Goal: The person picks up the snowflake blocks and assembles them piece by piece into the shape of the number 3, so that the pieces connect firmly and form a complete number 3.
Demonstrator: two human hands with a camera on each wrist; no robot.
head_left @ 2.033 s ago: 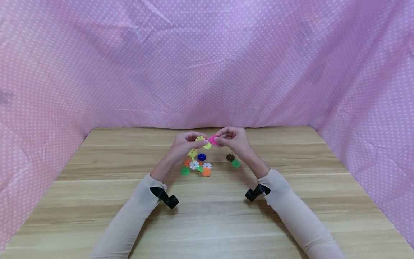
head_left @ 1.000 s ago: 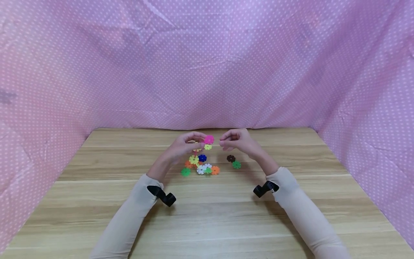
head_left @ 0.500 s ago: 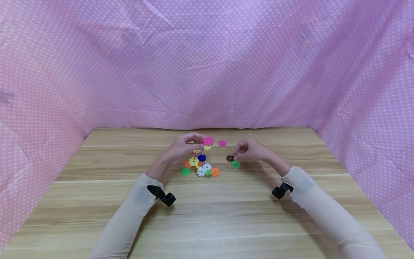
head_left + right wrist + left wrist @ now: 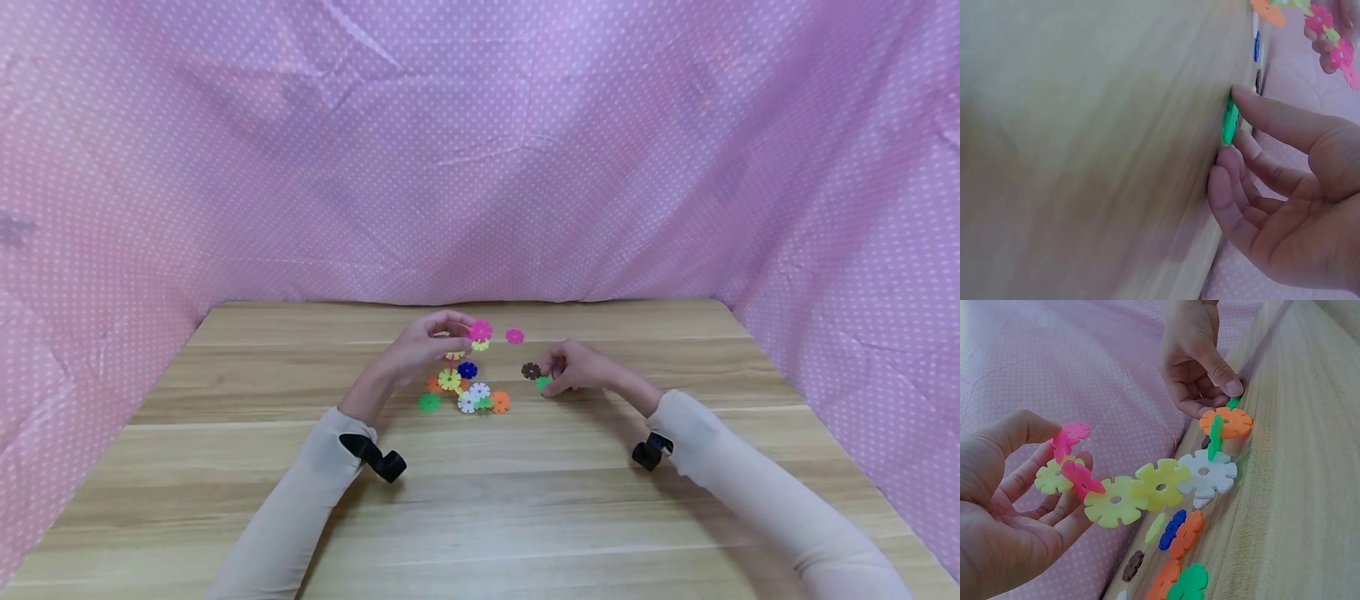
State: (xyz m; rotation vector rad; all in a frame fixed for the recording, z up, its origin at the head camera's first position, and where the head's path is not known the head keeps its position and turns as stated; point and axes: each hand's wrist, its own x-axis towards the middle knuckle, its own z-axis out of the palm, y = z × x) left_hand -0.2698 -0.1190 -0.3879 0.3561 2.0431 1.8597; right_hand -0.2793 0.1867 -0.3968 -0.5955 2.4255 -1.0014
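My left hand (image 4: pixel 423 346) pinches the pink end of a chain of interlocking notched plastic discs. In the left wrist view the chain runs through a pink disc (image 4: pixel 1083 478), a yellow disc (image 4: pixel 1163 484), a white disc (image 4: pixel 1207 472) and a green disc (image 4: pixel 1216 437) to an orange disc (image 4: pixel 1227 422). It slants down from the hand close over the table. My right hand (image 4: pixel 581 367) is low at the tabletop, thumb and fingertips gripping the edges of a loose green disc (image 4: pixel 1230 122). A brown disc (image 4: pixel 531 371) lies right beside those fingertips.
Loose discs lie on the wooden table (image 4: pixel 480 500): a blue one (image 4: pixel 467 370), another green one (image 4: pixel 429 402), a pink one (image 4: pixel 514 336) and several others under and around the chain. A pink dotted cloth (image 4: pixel 480 150) stands behind the table and along both sides.
My right hand has let go of the chain's pink disc, moved right and down to the table, and taken hold of the green disc. My left hand keeps the chain, whose lower end has swung right.
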